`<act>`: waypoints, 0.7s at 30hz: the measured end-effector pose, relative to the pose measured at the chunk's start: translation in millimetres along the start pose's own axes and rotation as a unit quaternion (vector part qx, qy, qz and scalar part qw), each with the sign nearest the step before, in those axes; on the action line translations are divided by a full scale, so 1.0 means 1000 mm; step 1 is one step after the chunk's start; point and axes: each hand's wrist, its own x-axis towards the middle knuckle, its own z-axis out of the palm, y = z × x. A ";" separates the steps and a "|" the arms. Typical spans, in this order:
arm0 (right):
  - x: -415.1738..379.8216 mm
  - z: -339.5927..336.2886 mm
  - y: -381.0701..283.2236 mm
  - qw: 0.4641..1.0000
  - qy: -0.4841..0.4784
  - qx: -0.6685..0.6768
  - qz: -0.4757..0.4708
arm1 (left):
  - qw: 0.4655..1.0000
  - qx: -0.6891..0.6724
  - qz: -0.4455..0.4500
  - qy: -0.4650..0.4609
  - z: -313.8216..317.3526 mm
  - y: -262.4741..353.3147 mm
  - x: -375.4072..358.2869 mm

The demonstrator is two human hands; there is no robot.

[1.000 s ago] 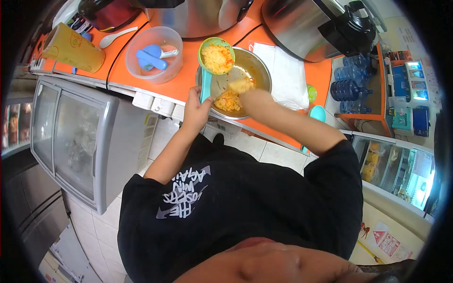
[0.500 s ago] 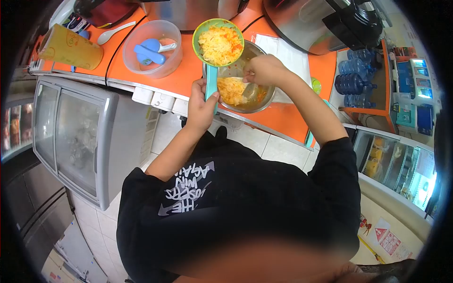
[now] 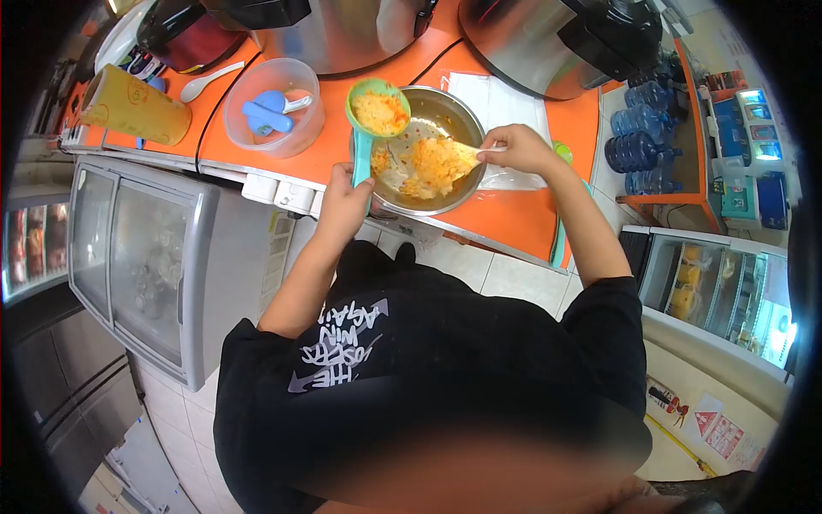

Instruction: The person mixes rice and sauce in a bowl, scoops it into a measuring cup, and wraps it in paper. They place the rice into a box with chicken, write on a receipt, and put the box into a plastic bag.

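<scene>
My left hand (image 3: 344,199) is closed round the handle of a green ladle (image 3: 363,147), whose bowl holds shredded orange-yellow food (image 3: 378,113). The ladle is over the left rim of a steel bowl (image 3: 469,116). My right hand (image 3: 516,149) pinches the handle of a pale spoon (image 3: 467,157) at the bowl's right side. A heap of the same orange-yellow food (image 3: 437,165) lies on the spoon's head, in or just above the bowl; its exact height is unclear.
Left of the bowl is a clear plastic tub (image 3: 318,128) with blue-handled utensils. A white spoon (image 3: 205,81) and a yellow cylinder (image 3: 137,107) lie farther left. Large steel cookers (image 3: 338,38) stand behind. White sheets (image 3: 505,111) lie at the right.
The ladle has moved down and left with my left hand. My right hand has shifted right, and the spoon now carries a heap of food. The whole view has shifted slightly.
</scene>
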 end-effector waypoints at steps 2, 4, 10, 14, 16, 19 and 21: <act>-0.009 -0.022 -0.021 0.998 0.028 -0.022 -0.048 | 0.999 -0.004 -0.041 0.002 0.001 0.004 -0.001; -0.011 -0.032 -0.041 0.981 0.100 -0.163 -0.026 | 0.992 0.034 -0.120 -0.018 0.005 0.008 -0.003; -0.010 0.054 -0.079 0.911 0.294 -0.259 -0.127 | 0.980 -0.073 -0.159 -0.094 0.029 -0.021 0.010; -0.027 0.094 -0.079 0.918 0.301 -0.217 -0.139 | 0.984 -0.089 -0.145 -0.055 0.031 -0.016 0.007; -0.042 0.096 -0.084 0.922 0.261 -0.262 -0.110 | 0.985 -0.094 -0.142 -0.031 0.027 -0.013 0.004; -0.056 0.084 -0.080 0.961 0.192 -0.183 -0.081 | 0.991 -0.060 -0.121 -0.009 0.013 -0.021 0.003; -0.054 0.062 -0.085 0.967 0.227 -0.105 -0.037 | 0.994 -0.025 -0.108 -0.008 0.012 -0.021 0.000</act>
